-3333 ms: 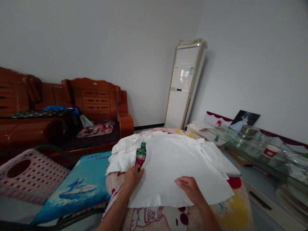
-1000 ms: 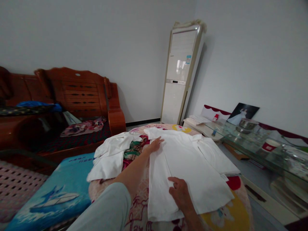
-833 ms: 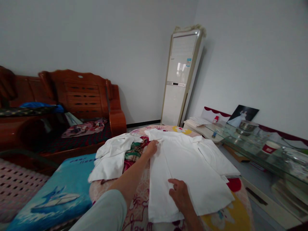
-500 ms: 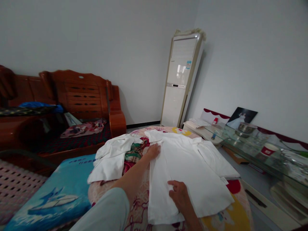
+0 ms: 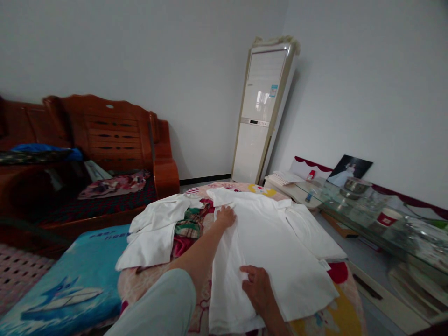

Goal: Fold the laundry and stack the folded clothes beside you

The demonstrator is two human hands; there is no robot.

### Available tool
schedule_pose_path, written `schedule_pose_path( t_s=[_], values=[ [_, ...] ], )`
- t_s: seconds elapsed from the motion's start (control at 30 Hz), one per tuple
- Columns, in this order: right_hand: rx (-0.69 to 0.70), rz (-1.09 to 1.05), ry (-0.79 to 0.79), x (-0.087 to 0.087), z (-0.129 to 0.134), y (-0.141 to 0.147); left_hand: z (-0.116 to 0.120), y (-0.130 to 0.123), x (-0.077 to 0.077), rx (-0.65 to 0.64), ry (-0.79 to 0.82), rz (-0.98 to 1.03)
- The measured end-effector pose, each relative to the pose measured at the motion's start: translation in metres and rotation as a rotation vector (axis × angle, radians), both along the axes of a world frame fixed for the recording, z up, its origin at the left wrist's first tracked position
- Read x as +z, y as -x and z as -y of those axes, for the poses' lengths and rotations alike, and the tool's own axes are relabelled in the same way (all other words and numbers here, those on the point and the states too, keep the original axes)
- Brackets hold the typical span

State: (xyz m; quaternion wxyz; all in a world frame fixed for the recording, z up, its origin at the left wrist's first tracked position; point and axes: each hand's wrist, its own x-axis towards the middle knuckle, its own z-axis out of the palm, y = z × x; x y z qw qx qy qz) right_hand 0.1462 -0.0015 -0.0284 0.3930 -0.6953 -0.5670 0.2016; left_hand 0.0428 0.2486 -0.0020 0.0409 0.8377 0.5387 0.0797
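Note:
A white shirt (image 5: 280, 247) lies spread on the patterned round table cover, its left side creased lengthwise. My left hand (image 5: 226, 216) is on its upper left part near the shoulder, the fingers closed over gathered cloth. Lower down, my right hand (image 5: 258, 288) rests on the shirt beside the long crease. Its index finger is stretched out to the left and the thumb is apart from it; the other fingers curl under, partly hidden. A folded white garment (image 5: 315, 233) lies against the shirt's right edge. To the left is another crumpled white garment (image 5: 156, 233).
Green plaid and dark red cloth (image 5: 189, 224) lies between the garments. A blue cushion (image 5: 77, 280) is at the left, before a wooden chair (image 5: 115, 135). On the right, a glass shelf (image 5: 371, 224) bears a metal bowl (image 5: 355, 186) and a paper cup (image 5: 388, 218).
The view has shifted slightly. My left fingers have drawn in on the cloth, and the shirt's left strip is more creased. My right hand stays about where it was on the shirt.

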Motion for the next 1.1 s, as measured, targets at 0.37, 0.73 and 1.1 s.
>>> schedule_pose_path(
  t_s=[0.37, 0.73, 1.1],
  values=[
    [0.038, 0.094, -0.005, -0.012, -0.001, -0.001, 0.014, 0.007, -0.015, -0.102, 0.014, 0.069],
    [0.295, 0.086, 0.184, 0.030, 0.007, -0.035, 0.092, 0.064, -0.023, -0.035, -0.046, 0.025],
    [0.532, 0.051, 0.244, 0.042, 0.013, 0.021, 0.135, 0.075, -0.016, -0.117, -0.090, 0.013]
  ],
)
